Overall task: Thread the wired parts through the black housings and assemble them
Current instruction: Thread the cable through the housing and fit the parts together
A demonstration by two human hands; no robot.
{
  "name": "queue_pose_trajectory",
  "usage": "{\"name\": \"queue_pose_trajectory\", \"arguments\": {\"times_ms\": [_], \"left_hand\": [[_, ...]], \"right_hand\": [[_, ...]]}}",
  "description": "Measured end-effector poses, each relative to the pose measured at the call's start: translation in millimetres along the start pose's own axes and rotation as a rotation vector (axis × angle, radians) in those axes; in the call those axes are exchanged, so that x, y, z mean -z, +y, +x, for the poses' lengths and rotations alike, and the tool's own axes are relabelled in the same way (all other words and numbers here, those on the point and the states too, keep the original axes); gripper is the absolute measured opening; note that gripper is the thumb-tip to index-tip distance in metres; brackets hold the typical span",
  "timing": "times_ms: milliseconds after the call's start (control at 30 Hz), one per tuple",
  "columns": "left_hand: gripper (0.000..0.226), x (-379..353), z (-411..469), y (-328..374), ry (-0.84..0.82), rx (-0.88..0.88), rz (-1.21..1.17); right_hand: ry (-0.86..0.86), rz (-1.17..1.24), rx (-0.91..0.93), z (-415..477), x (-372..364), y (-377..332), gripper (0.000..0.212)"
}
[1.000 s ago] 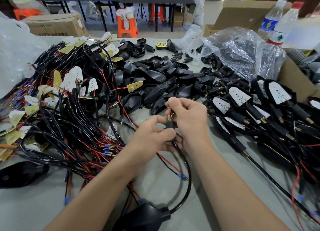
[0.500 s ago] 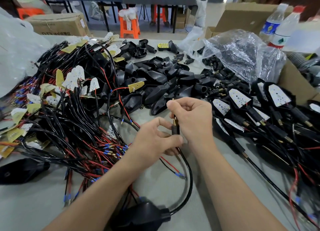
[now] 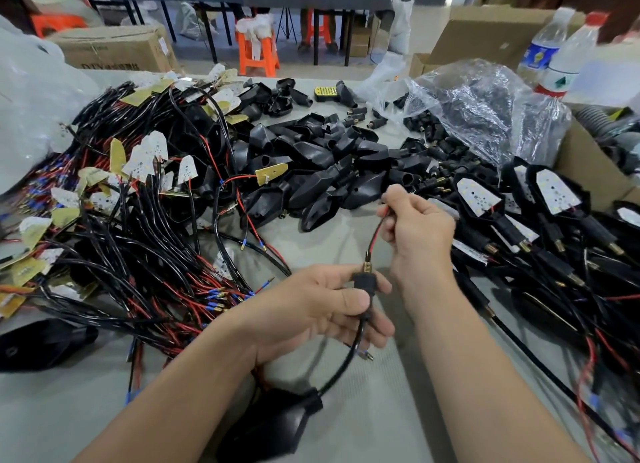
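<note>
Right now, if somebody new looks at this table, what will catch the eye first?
First the two hands in the middle: the left hand holds a small black sleeve, and the right hand pinches the red and black wires that come out of its top. Next, the big tangle of wired boards on the left, the pile of black housings behind the hands, and the assembled units on the right.

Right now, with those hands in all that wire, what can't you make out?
All from the head camera:
- Wire tips: the right hand curls over the upper end of the red and black wires.
- The black plug: fingers of the left hand cover its lower part.
- The black housing: its left side is behind the left forearm.
- The bottles: label print blurred.
- The plastic bag: glare and creases blur its contents.
</note>
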State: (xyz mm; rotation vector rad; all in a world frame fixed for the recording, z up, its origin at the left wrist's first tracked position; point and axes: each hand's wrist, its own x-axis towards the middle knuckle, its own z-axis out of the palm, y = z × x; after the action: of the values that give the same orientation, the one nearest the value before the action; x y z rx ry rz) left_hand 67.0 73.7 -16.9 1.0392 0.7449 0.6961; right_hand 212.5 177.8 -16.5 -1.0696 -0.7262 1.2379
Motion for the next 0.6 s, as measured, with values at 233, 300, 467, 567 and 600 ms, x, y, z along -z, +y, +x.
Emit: {"name": "queue_pose_trajectory", "arguments": {"times_ms": [233,300,467,567,600], "left_hand": [[0.023,17,-22,15,-0.225,0.021,-0.116],[0.027,22,-24,16,-0.146,-0.025,-0.185],[0.037,28,-14,18,0.036,-0.172,-0.226],[0.029,25,-11,14,0.135,-0.166,-0.145],[0.029,25,-10,13,0.177,-0.166,-0.089]], "right_hand": [[0.120,0.289,0.079,16,12,-24,0.027],[0.072,0.407,0.008,14,16,-30,0.029],[-0.498,-0.095,-0.245,-17,5,-15,0.029],[-0.654,-0.145,-0.167,-26,-2,-9,0.017],[-0.596,-0.122,-0.120,-24,-3,-10,0.017]]}}
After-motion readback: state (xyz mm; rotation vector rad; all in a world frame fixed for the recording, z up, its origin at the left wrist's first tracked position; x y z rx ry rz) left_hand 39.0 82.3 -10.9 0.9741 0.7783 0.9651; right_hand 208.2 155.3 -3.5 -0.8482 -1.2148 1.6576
